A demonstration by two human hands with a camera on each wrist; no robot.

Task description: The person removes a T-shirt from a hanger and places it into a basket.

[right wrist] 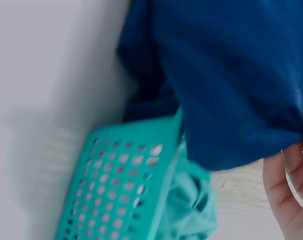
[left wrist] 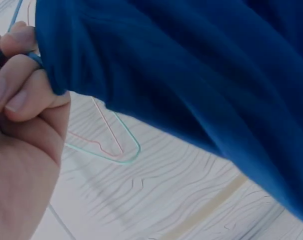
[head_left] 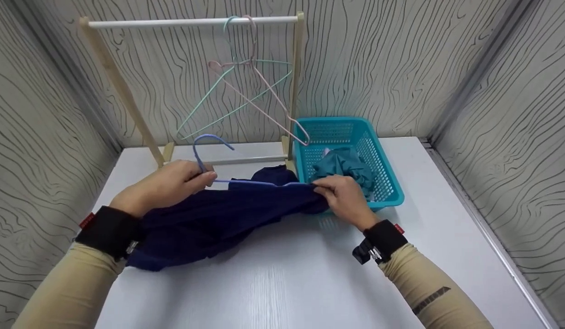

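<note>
In the head view my left hand [head_left: 179, 180] grips a blue hanger [head_left: 209, 136] just below its hook, which sticks up above the fingers. A navy garment [head_left: 232, 214] hangs from the hanger's arm and spreads down to the left under my left forearm. At its right end, my right hand [head_left: 344, 198] pinches the cloth edge between thumb and fingers, beside the basket's near rim. The left wrist view shows curled fingers [left wrist: 21, 95] around the blue wire, with the garment [left wrist: 156, 65] right next to them. Part of the hanger is hidden inside the cloth.
A rack with a white top bar [head_left: 191, 22] and wooden posts stands at the back. From it hang a mint green hanger [head_left: 205, 98] and a pink hanger [head_left: 273, 89]. A teal basket [head_left: 394, 196] on the right holds a crumpled green garment [head_left: 344, 167]. Patterned walls enclose the white table [head_left: 273, 283].
</note>
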